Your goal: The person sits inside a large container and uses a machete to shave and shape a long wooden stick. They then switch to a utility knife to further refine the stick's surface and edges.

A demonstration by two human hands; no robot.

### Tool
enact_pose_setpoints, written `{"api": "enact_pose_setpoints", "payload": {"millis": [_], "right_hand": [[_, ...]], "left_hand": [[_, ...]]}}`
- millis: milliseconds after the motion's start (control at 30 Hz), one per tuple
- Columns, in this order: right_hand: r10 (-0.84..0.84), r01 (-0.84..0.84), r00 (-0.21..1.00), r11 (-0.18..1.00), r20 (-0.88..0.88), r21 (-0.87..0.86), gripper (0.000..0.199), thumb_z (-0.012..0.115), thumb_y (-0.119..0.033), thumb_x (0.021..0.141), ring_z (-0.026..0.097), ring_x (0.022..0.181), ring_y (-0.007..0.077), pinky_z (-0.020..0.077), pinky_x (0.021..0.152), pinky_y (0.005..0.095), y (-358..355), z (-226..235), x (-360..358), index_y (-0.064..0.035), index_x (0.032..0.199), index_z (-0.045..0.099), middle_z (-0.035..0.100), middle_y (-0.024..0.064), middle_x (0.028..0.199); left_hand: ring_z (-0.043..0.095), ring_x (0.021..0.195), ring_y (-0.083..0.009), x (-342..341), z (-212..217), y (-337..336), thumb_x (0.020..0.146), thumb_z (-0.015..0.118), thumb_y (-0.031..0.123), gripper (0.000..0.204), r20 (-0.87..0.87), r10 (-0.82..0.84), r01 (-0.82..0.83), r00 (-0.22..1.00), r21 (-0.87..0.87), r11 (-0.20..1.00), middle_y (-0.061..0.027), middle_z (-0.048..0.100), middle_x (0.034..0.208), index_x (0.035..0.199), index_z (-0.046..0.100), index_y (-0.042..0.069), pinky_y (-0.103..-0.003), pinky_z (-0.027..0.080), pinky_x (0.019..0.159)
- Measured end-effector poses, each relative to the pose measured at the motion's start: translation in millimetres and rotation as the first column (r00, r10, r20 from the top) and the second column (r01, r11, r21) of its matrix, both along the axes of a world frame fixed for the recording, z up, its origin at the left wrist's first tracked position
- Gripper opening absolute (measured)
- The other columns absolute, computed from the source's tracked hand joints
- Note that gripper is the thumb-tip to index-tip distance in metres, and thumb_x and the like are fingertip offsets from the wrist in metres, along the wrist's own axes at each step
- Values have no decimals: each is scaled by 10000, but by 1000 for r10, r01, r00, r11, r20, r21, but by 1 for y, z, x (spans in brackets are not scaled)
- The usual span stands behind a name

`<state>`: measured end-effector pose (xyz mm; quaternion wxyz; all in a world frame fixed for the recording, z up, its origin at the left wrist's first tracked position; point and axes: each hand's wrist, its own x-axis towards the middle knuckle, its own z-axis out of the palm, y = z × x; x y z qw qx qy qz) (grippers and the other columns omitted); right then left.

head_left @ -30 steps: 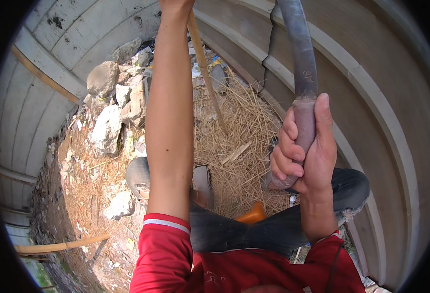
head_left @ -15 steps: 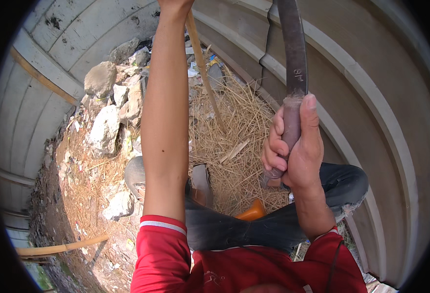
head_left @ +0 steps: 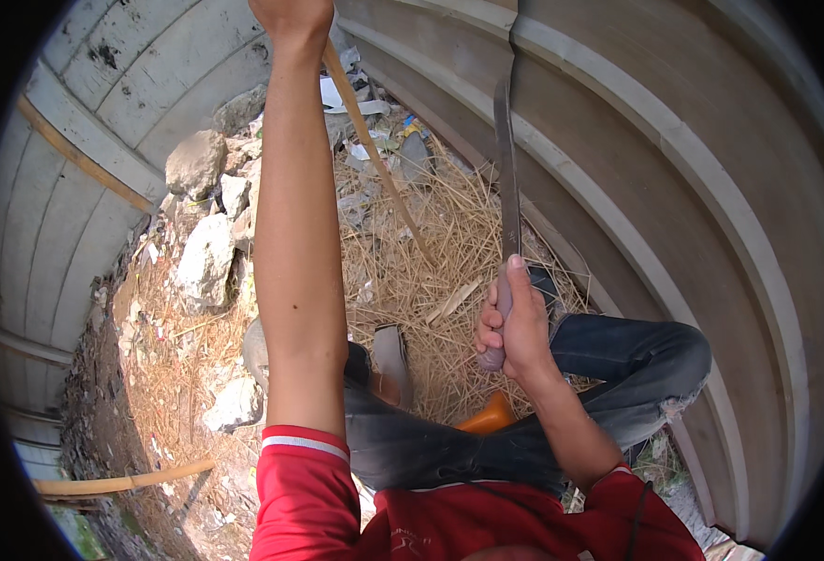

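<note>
A long machete (head_left: 508, 178) with a dark blade and a dull mauve-brown handle points up and away at the right of centre. My right hand (head_left: 527, 327) is closed round its handle, thumb laid along the top. At the upper edge my left hand (head_left: 295, 17) is partly cut off. It is closed at the upper part of a thin bamboo stick (head_left: 375, 131), which slants down to the straw; its fingers are mostly hidden. Pale straw shavings (head_left: 421, 327) cover the ground between my bent legs.
Corrugated metal sheeting (head_left: 636, 168) curves along the right, and a pale panelled wall (head_left: 178, 65) stands far left. Rocks (head_left: 206, 257) are piled beside my left arm. An orange object (head_left: 489, 414) lies by my leg; a bamboo pole (head_left: 127, 481) juts in lower left.
My right hand has come down and left with the machete, whose blade now shows narrower, turned nearly edge-on. My left hand has shifted slightly left and down in the picture.
</note>
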<state>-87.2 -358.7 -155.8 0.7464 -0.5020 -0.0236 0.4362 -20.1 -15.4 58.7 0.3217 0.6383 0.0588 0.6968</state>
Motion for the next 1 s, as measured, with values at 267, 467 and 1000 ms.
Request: {"api": "enact_pose_setpoints", "payload": {"millis": [267, 467, 1000], "right_hand": [[-470, 101, 803, 712, 366, 695, 663, 372, -764, 963, 393, 406, 108, 411, 435, 329, 36, 74, -6, -107, 892, 417, 385, -8, 545], [166, -170, 977, 985, -131, -19, 546, 447, -573, 1041, 423, 409, 85, 412, 389, 282, 7, -55, -44, -104, 761, 442, 445, 2, 587], [127, -141, 985, 983, -121, -114, 568, 448, -639, 1013, 395, 431, 94, 389, 425, 292, 26, -48, -26, -99, 840, 465, 410, -18, 583]], "left_hand": [[661, 701, -214, 9, 1, -10, 1039, 410, 606, 712, -10, -70, 70, 997, 19, 997, -138, 686, 728, 801, 650, -20, -374, 498, 773], [653, 669, -200, 2, 3, 9, 1044, 405, 597, 705, 17, 0, 1, 1000, -46, 999, -112, 667, 682, 743, 643, 5, -365, 493, 736], [629, 655, -186, 0, 2, -10, 1055, 372, 595, 685, -25, -11, 10, 1000, -34, 999, -106, 666, 694, 794, 629, 15, -339, 479, 645]]}}
